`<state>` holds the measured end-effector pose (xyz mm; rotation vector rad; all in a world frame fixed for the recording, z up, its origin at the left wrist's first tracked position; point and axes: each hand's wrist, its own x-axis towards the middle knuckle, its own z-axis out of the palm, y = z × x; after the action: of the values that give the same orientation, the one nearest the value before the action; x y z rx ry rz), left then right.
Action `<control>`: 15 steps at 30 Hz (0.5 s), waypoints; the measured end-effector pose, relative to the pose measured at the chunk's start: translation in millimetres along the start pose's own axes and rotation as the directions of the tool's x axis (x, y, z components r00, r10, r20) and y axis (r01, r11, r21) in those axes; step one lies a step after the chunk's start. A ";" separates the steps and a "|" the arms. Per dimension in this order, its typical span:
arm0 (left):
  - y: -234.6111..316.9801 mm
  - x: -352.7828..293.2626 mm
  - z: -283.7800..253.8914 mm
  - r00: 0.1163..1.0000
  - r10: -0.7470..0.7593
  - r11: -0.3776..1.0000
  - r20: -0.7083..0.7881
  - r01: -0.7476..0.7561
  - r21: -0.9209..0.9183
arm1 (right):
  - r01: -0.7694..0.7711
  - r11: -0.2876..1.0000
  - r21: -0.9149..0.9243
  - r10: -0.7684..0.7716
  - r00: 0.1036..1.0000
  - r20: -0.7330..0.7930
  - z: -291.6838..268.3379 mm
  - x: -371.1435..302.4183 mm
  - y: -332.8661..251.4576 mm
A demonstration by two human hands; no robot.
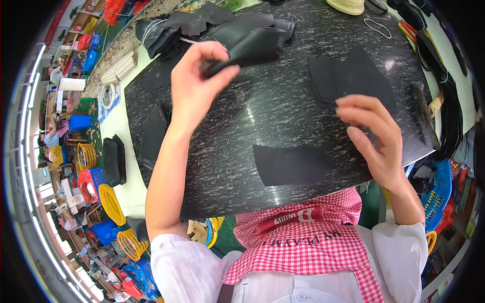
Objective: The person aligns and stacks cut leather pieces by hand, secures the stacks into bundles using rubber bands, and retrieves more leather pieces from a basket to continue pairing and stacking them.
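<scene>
At the far left of the dark speckled tabletop (222, 161), my left hand (197, 86) pinches the end of a black sheet piece (250, 50), smooth like leather or fabric. That piece bends over other black pieces (242, 30) behind it. My right hand (376, 134) hovers at the near edge of a small stack of black pieces (353, 76); its fingers are curved and apart, with nothing seen between them. Closer to me, a single flat black piece (293, 164) lies on the tabletop between my arms.
Bundled black pieces (157, 38) with white ties sit at the far left. More dark stacks (114, 160) line the left side. Long black strips (447, 116) hang along the right edge. Beyond the table stand yellow baskets (112, 204) and a blue crate (438, 197).
</scene>
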<state>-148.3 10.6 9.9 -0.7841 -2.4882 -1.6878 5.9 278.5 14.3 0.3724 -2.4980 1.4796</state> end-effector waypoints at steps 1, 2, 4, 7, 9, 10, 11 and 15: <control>18.5 -12.6 -2.1 0.999 0.007 0.990 0.043 0.000 -0.142 | -0.002 1.000 0.007 0.002 1.000 -0.002 3.3 1.5 -4.2; 32.6 -25.1 -3.3 0.980 0.046 0.990 0.195 -0.018 -0.142 | -0.168 0.930 0.327 0.159 0.986 0.054 4.4 0.9 -9.6; 53.9 -54.7 -6.8 0.897 0.090 0.991 0.432 -0.039 -0.126 | -0.540 0.482 0.690 0.418 0.834 0.361 3.5 -1.4 -21.6; 65.2 -97.8 10.6 0.864 -0.183 0.891 0.469 0.347 -0.292 | -0.656 0.624 0.426 0.482 0.751 0.451 8.3 -13.6 -25.4; 67.5 -111.1 16.4 0.883 -0.284 0.812 0.374 0.429 -0.395 | -0.601 0.664 0.445 0.455 0.797 0.398 11.1 -24.4 -26.6; 67.4 -114.5 11.5 0.809 -0.384 0.756 0.444 0.552 -0.351 | -0.458 0.812 0.361 0.354 0.880 0.317 12.0 -28.7 -25.7; 67.0 -116.7 9.1 0.719 -0.475 0.687 0.507 0.663 -0.297 | -0.294 0.921 0.255 0.232 0.940 0.249 12.8 -31.6 -25.0; 69.2 -110.5 20.0 0.754 -0.510 0.768 0.413 0.616 -0.176 | -0.331 0.923 0.195 0.297 0.937 0.186 20.4 -25.0 -15.4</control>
<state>-17.7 5.1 27.9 -0.3466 -2.9687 -2.3589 33.4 256.1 9.6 0.1240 -2.6113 1.9347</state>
